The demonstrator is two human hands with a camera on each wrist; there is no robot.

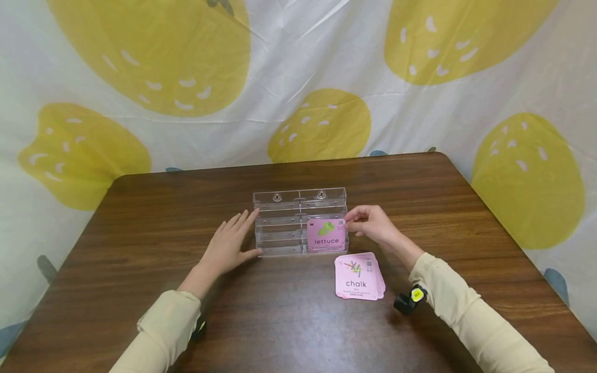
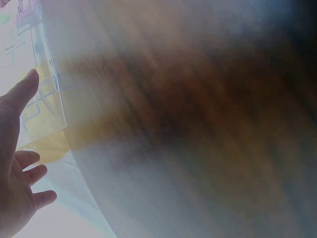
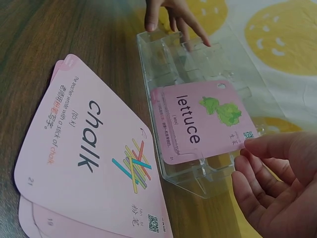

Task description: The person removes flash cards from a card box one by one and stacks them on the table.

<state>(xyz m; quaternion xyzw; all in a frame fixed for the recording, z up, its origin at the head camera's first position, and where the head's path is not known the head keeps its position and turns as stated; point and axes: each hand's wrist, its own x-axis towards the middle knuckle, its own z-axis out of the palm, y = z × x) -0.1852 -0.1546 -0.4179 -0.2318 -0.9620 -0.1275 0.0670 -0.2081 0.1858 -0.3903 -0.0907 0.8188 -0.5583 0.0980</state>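
A clear plastic tiered rack (image 1: 280, 221) with two columns of pockets stands on the table. In its lower right pocket sits a pink flashcard (image 1: 326, 242) that reads "lettuce", tilted back slightly. My right hand (image 1: 375, 224) pinches the upper right corner of this card between thumb and finger, as the right wrist view shows. At the rack's left side, my left hand (image 1: 227, 244) rests with fingers spread and fairly straight, fingertips and thumb touching the rack. In front, to the right, lies a stack of pink cards (image 1: 356, 291) topped by "chalk".
The brown wooden table (image 1: 163, 233) runs back to a white cloth (image 1: 317, 62) printed with yellow fruit. The card stack lies close to the rack's front right corner, below my right forearm. A black wrist device (image 1: 407, 304) hangs under the right sleeve.
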